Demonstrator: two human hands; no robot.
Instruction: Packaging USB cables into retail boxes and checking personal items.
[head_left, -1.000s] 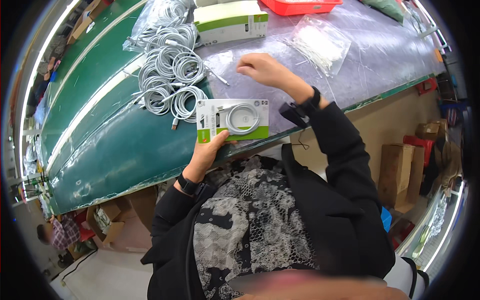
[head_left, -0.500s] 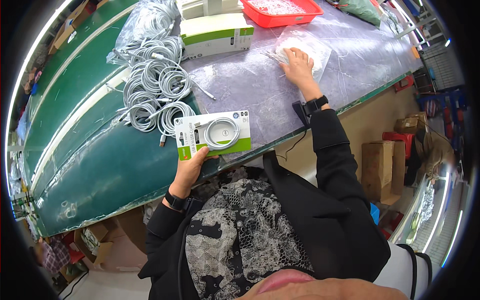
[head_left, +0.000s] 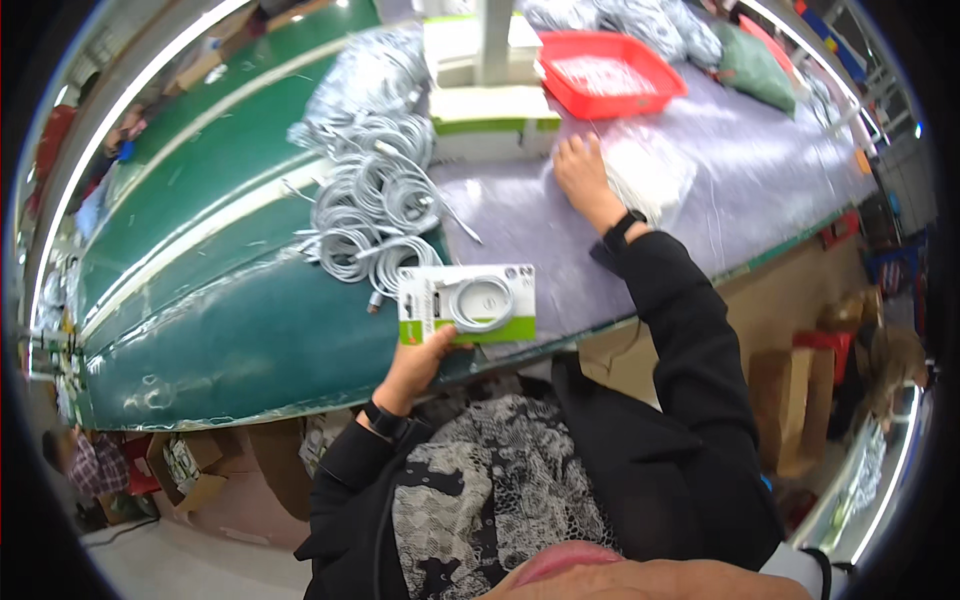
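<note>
My left hand [head_left: 418, 368] grips the lower edge of a carded cable [head_left: 482, 303], a white and green card with a coiled white cable on its front. It is tilted toward me over the table's near edge. My right hand [head_left: 585, 178] is at the left side of a clear plastic bag [head_left: 655, 175] with thin white strands inside. Its fingers are bent and slightly blurred, and what they close on is hidden. Left of the card lie several coiled grey-white cables [head_left: 375, 195] in a loose pile.
Behind the cables is a bulging clear bag of more cables [head_left: 372, 80]. A white and green box [head_left: 495, 135] of cards stands at the back middle, beside a red basket [head_left: 612, 105] of white strands. A green bag [head_left: 755, 68] lies back right; a cardboard box [head_left: 790, 410] stands below the table.
My right hand has shifted from on top of the clear bag to its left side, fingers now bent. My left hand still holds the carded cable. The whole view has shifted.
</note>
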